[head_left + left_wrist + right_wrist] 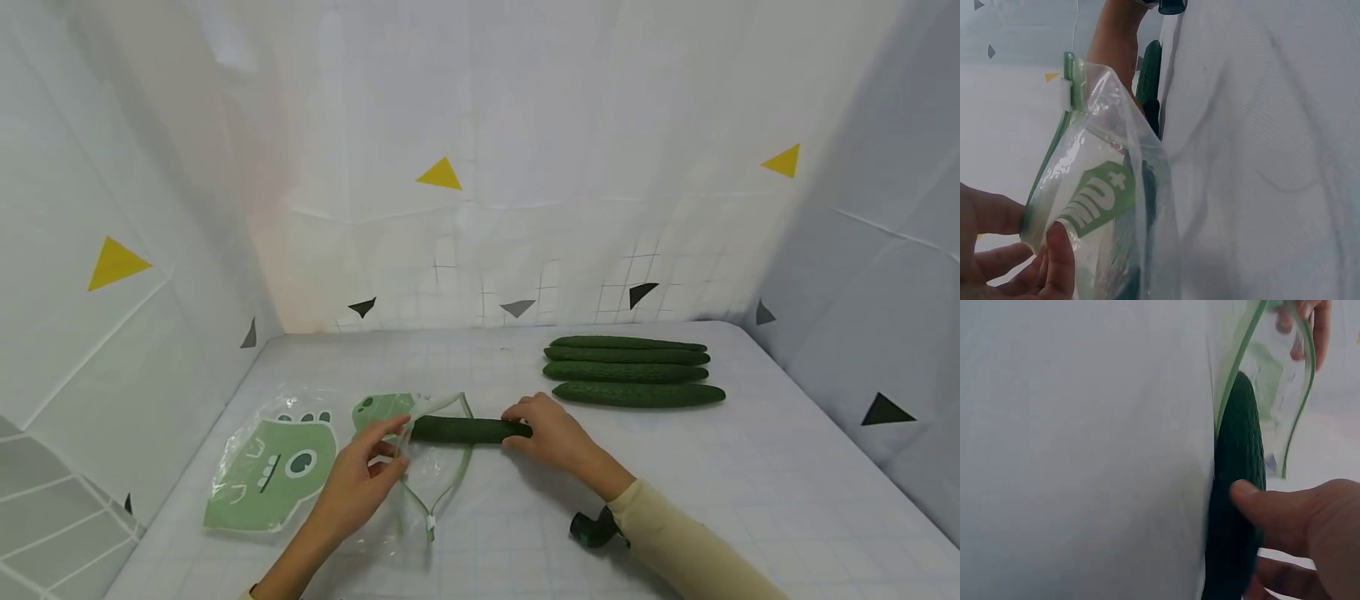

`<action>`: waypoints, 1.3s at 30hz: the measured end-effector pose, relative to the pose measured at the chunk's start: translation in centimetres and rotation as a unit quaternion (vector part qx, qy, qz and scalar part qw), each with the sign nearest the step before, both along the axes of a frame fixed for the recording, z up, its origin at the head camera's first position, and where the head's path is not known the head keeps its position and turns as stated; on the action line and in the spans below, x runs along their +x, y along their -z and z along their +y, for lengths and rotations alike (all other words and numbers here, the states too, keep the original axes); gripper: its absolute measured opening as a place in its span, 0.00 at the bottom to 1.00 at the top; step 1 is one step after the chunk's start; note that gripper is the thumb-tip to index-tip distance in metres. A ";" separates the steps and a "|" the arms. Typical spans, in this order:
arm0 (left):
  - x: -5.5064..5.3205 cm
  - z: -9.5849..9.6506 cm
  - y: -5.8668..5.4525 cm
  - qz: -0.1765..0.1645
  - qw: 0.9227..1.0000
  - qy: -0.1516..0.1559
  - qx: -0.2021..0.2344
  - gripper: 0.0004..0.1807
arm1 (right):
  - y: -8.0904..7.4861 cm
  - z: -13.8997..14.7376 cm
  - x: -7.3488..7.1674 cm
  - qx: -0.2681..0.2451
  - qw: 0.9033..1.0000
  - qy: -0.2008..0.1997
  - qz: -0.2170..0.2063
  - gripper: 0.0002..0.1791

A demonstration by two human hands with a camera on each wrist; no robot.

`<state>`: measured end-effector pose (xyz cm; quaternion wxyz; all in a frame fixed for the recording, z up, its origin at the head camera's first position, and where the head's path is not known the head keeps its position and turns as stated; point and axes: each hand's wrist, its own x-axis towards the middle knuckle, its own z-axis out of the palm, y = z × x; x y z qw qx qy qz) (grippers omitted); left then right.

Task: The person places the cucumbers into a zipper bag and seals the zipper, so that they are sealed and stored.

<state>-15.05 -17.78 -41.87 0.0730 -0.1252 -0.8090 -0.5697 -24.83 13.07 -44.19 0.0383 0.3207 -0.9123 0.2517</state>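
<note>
A clear zip bag (382,407) with green print lies mid-table, its green-edged mouth spread toward the right. My left hand (363,477) pinches one side of that mouth; in the left wrist view the fingers hold the film beside the green zip strip, and a white slider (1066,94) sits at the strip's end. A dark green cucumber (467,431) lies lengthwise with its left end inside the bag opening. My right hand (553,433) grips its right end between thumb and fingers. In the right wrist view the cucumber's tip (1242,394) lies between the two green strips.
Several cucumbers (637,394) lie in a row at the back right. Another clear bag (273,479) with a green cartoon face lies flat at the left. White sheeting with yellow and dark triangles rises behind and beside the table. A black device (592,528) is at the right wrist.
</note>
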 end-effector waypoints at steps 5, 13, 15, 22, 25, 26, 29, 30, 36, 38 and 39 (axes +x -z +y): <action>0.0 0.1 -0.1 -0.004 1.000 0.005 -0.003 0.29 | -0.5 1.7 0.1 0.062 0.998 -0.009 0.014 0.19; 0.2 0.2 -0.3 -0.010 1.000 0.004 0.007 0.29 | 0.1 2.2 -0.4 0.014 0.998 -0.053 0.043 0.12; 0.2 0.3 -0.3 -0.014 1.000 0.001 0.007 0.30 | 0.2 2.0 -0.4 -0.008 0.998 -0.045 0.051 0.10; -0.2 0.4 -0.1 -0.017 1.000 -0.014 0.010 0.31 | -0.2 0.4 0.3 -0.049 0.998 -0.003 0.049 0.12; -0.3 0.6 -0.1 -0.021 1.000 -0.014 0.014 0.32 | -0.2 -0.4 0.5 -0.062 0.997 0.002 0.047 0.13; -0.3 0.6 -0.1 -0.023 1.000 -0.014 0.016 0.32 | -0.2 -0.7 0.5 -0.066 0.997 0.002 0.048 0.13; -0.3 0.7 0.0 -0.026 0.999 -0.012 0.022 0.32 | -0.2 -1.7 0.6 -0.072 0.996 0.002 0.052 0.13; -0.3 0.8 0.0 -0.026 0.999 -0.012 0.025 0.31 | -0.2 -2.0 0.6 -0.071 0.996 0.003 0.053 0.13; -0.3 0.9 0.2 -0.026 0.999 -0.013 0.031 0.30 | -0.3 -3.6 1.1 -0.072 0.996 0.013 0.055 0.12; -0.2 1.0 0.2 -0.025 0.999 -0.011 0.034 0.30 | -0.4 -4.1 1.2 -0.074 0.995 0.013 0.062 0.12; -0.2 1.0 0.2 -0.024 0.999 -0.010 0.035 0.30 | -0.5 -4.4 1.2 -0.074 0.995 0.012 0.065 0.12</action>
